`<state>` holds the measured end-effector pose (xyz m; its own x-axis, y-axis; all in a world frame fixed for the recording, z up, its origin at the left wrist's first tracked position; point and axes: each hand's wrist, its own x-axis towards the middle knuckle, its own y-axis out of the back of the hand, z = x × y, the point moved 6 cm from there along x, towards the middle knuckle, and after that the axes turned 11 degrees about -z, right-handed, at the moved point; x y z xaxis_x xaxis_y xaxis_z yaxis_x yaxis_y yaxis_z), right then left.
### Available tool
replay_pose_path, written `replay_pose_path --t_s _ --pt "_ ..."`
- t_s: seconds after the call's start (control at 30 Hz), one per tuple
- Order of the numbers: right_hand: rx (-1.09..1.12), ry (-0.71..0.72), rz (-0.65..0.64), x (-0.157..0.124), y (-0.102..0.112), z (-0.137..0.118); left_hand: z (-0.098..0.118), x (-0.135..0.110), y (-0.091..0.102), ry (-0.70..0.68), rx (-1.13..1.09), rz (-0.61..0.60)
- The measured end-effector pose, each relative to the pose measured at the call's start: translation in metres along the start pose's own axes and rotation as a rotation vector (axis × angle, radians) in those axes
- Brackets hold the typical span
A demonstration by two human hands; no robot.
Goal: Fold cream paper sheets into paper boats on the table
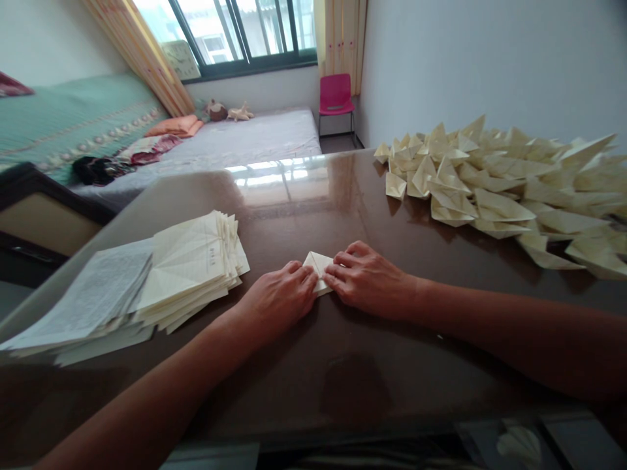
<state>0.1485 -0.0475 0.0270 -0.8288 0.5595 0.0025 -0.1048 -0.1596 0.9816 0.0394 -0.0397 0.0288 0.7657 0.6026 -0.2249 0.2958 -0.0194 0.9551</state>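
Note:
A small cream folded paper piece (317, 265) lies on the glossy brown table (343, 365), its pointed top showing between my hands. My left hand (281, 297) presses on its left side with curled fingers. My right hand (367, 277) presses on its right side, fingertips pinching the paper's edge. Both hands meet over the piece and hide most of it.
A stack of cream printed sheets (147, 281) lies at the left of the table. A big heap of folded paper shapes (504, 189) fills the right back. Behind are a bed (245, 140), a pink chair (336, 98) and a window (235, 29).

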Motion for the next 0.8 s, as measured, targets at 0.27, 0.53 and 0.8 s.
replay_pose_path --t_s 0.27,0.53,0.8 --pt "0.105 -0.035 -0.034 -0.001 -0.002 0.014 -0.004 0.000 0.001 0.007 -0.047 -0.083" --pt "0.610 0.018 -0.013 0.002 -0.011 0.051 -0.020 -0.003 -0.002 0.063 -0.210 -0.093" --pt "0.825 -0.115 0.027 0.009 -0.028 0.064 -0.043 0.006 -0.012 0.209 -0.380 -0.100"
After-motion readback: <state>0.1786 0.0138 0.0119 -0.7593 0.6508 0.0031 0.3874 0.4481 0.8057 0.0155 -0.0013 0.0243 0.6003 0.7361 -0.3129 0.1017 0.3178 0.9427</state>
